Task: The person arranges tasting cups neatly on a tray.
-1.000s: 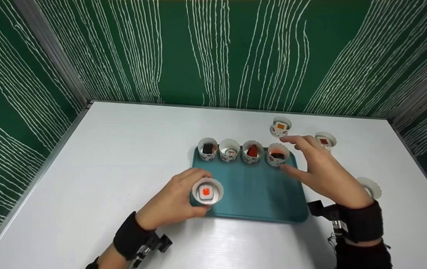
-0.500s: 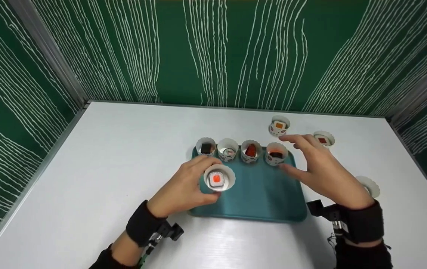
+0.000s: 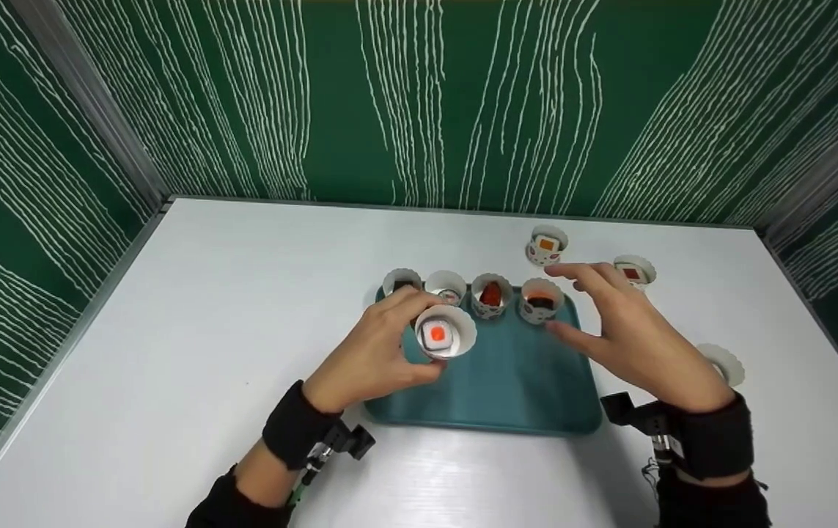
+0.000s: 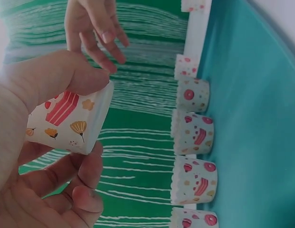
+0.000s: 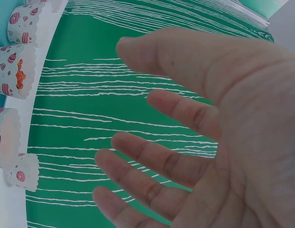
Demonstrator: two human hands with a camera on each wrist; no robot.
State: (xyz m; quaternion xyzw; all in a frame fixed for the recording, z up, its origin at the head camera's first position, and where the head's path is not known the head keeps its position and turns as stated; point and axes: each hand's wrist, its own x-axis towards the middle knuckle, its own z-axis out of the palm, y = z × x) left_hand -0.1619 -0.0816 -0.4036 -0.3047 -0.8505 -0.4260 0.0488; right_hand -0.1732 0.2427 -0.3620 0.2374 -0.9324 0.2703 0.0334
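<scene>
My left hand (image 3: 371, 352) grips a patterned paper baking cup (image 4: 66, 118) between thumb and fingers, above the left part of a teal tray (image 3: 506, 389). In the cup lies a white sushi piece (image 3: 437, 334) with an orange centre. Along the tray's far edge stands a row of similar cups; the left two are partly hidden behind my left hand. Among these are a cup with a red piece (image 3: 491, 295) and a cup with an orange-and-black piece (image 3: 539, 302). Just right of that last cup hovers my right hand (image 3: 620, 330), fingers spread and holding nothing.
Beyond the tray stand a cup with a white-and-orange piece (image 3: 547, 246) and a cup with a white-and-red piece (image 3: 635, 271). Another cup (image 3: 725, 363) sits at the right, partly behind my right forearm. Green panels with white lines (image 3: 345, 103) border the white table (image 3: 243, 293).
My left hand has carried its cup forward and to the right, from the tray's left edge towards the row of cups. My right hand stays almost still.
</scene>
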